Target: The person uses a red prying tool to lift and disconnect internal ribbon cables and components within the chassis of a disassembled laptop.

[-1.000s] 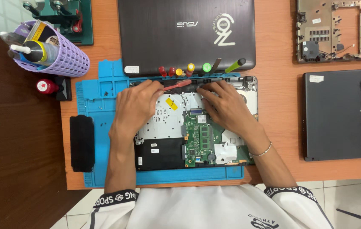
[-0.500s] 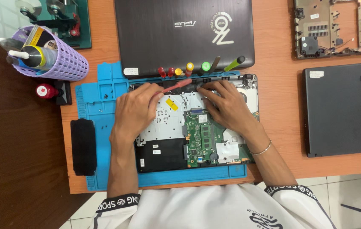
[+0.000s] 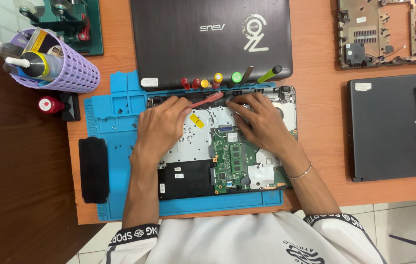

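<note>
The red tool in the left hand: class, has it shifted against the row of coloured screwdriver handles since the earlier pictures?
No. The red tool lies just below the screwdriver handles as before, held by the left hand.

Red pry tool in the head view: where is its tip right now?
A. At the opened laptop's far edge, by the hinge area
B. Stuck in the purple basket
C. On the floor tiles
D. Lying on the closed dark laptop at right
A: the left hand holds the red pry tool slanted toward the opened laptop's far edge, with the right hand pressing beside it.
</note>
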